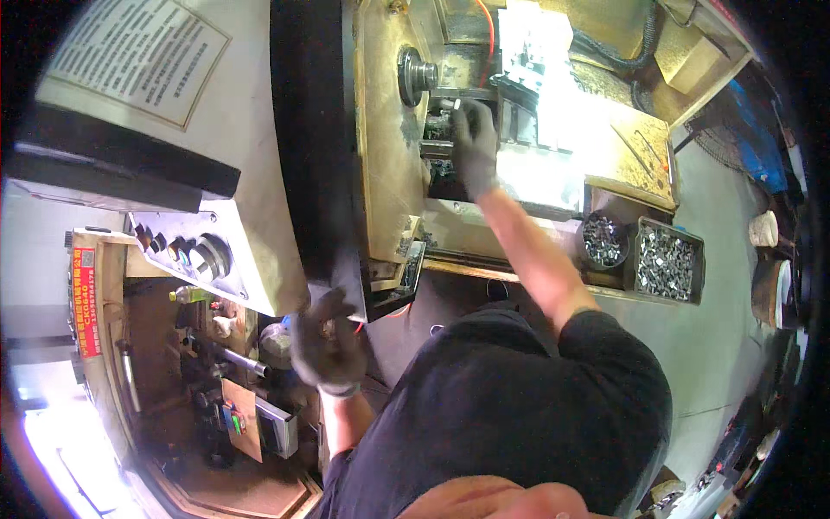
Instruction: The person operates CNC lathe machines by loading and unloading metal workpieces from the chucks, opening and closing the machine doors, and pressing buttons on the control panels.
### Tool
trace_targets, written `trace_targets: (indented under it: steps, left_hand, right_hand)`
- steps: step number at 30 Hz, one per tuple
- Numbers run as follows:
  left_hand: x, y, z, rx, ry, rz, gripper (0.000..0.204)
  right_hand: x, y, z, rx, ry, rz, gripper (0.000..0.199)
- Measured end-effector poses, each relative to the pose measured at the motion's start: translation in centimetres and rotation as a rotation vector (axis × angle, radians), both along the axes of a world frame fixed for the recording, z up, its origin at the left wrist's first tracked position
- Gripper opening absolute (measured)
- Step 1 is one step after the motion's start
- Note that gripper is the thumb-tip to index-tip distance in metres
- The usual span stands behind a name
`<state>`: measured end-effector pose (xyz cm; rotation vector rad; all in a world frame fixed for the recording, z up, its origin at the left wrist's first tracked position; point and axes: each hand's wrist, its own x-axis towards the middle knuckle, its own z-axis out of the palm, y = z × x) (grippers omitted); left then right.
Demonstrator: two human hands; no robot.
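Note:
My right hand [475, 149], in a dark grey glove, reaches into the lathe. Its fingertips pinch a small bright metal part [456, 104], just below and to the right of the round chuck [418, 76]. Part of what it grips is hidden by the glove. Lower down, my left hand [330, 342], also gloved, is beside the bottom corner of the dark machine door [316, 156]. Its fingers are bent and apart, and I see nothing I can name in it.
A round container [603, 262] and a rectangular tray [699, 292] of small metal parts stand at the right. A control panel [203, 251] with a large dial juts out at the left. Below it are a green bottle [192, 295] and a brown card [242, 419]. Glare covers the machine's middle.

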<state>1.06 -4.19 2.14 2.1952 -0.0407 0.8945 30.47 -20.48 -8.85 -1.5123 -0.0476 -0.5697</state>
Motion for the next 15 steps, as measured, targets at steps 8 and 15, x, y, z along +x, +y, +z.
trace_targets:
  steps: [8, 15]
  left_hand:
    - [-8.9, 1.7, -6.7, -0.089, 0.115, 0.762, 0.037]
    - [-14.3, 0.9, -10.9, -0.156, 0.434, 0.89, 0.041]
  right_hand:
    - [18.4, 1.3, -9.1, -0.226, 0.483, -0.051, 0.036]
    - [23.1, 2.4, -13.4, -0.266, 0.426, 0.037, 0.036]
